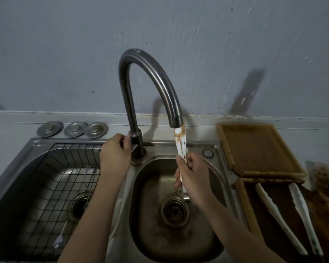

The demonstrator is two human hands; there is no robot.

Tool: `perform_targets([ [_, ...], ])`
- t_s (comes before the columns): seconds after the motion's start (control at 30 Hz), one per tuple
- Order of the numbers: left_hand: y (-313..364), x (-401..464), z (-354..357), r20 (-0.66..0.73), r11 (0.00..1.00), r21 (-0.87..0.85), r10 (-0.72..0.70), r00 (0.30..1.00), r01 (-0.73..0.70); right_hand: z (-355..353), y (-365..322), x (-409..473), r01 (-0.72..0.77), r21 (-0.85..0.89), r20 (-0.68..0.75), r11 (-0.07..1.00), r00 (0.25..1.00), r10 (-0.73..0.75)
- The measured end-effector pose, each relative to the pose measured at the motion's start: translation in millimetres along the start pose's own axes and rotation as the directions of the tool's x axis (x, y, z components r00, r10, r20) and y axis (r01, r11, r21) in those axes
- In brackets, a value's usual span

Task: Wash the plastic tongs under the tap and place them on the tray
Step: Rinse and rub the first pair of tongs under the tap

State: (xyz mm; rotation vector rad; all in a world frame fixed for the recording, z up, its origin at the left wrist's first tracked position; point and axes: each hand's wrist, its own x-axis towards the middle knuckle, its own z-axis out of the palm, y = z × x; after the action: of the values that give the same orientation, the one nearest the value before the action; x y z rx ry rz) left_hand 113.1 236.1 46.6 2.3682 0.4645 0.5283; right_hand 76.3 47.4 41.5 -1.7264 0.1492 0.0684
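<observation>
Right hand (190,174) around stained tongs (180,142) under tap (141,76), left hand (115,151) on its lever.

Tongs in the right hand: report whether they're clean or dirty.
Dirty. The white tongs in the right hand show brown streaks along the upper part, held right at the tap spout.

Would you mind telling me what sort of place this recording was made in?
Most likely a home kitchen's washing-up corner: a double steel sink with a wire basket, a gooseneck tap, and stained trays on the counter.
</observation>
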Motion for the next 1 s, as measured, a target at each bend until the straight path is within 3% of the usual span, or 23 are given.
perform_targets([
  [0.13,-10,5,7,-0.059,0.997,-0.059,-0.062,0.996,0.059,5,3,4,0.018,0.012,-0.023,1.0,1.0,-0.017],
  [1.0,-40,-6,25,-0.121,0.966,-0.243,-0.121,0.985,0.089,14,4,7,0.064,0.062,-0.042,0.996,0.997,-0.061],
])
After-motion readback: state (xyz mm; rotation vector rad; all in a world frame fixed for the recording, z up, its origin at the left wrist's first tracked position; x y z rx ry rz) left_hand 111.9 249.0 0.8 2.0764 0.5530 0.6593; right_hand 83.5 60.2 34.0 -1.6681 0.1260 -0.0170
